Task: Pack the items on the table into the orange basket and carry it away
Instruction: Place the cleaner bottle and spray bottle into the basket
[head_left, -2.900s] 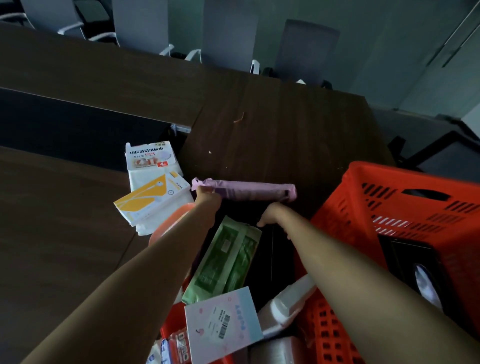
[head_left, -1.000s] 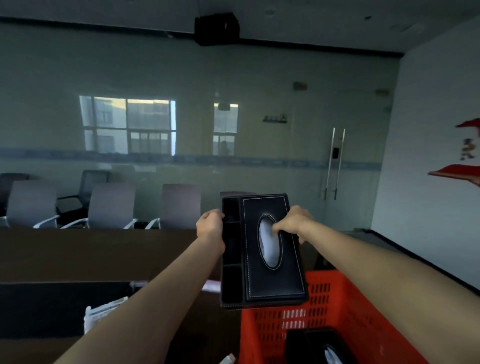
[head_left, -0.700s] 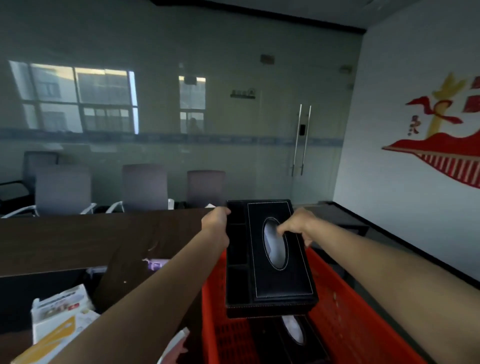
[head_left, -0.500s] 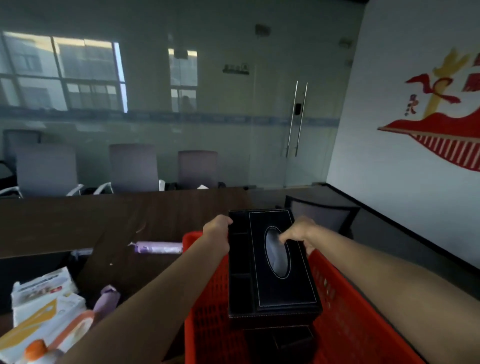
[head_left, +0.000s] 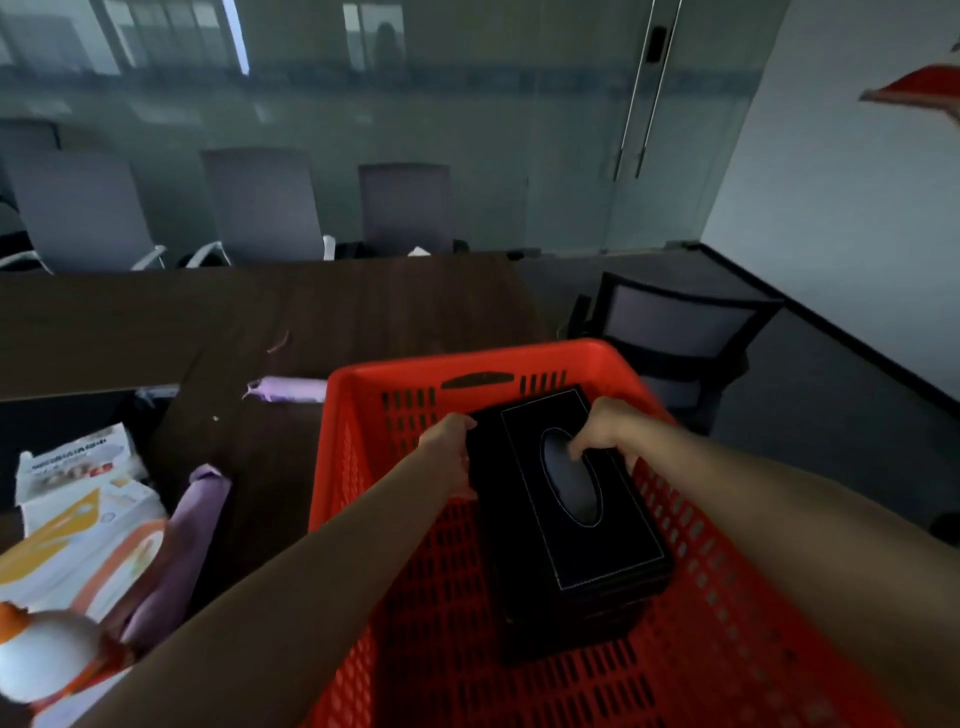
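Black, leather-look and stitched in white, the tissue box (head_left: 535, 499) looks like a stiff shell. I judge it rigid and fairly light, with a smooth skin that could slide under dry fingers. It should not crush, but the soft tissue in its oval slot gives no firm purchase. The long sides and the slot's rim are the sensible holds, and both are in use. The left grip (head_left: 449, 452) is curled round the box's left long edge. The right grip (head_left: 602, 431) has its fingers hooked at the far end of the slot, its heel by the right edge. Both are closed on the box and neither is free.

The box sits inside the orange basket (head_left: 332, 415), below the rim and toward the far wall, lengthwise away from the person. Under it lies a second dark, box-like shape (head_left: 571, 634). I cannot tell whether the two are touching. The rest of the slotted basket floor that shows holds nothing.

The basket stands on the dark wooden table (head_left: 363, 312). Left of it, not yet packed, are a purple roll (head_left: 293, 389) just beside the far corner, a purple folded bundle (head_left: 197, 499), white and yellow packets (head_left: 78, 519), and a white bottle with an orange cap (head_left: 41, 670) at the near edge.
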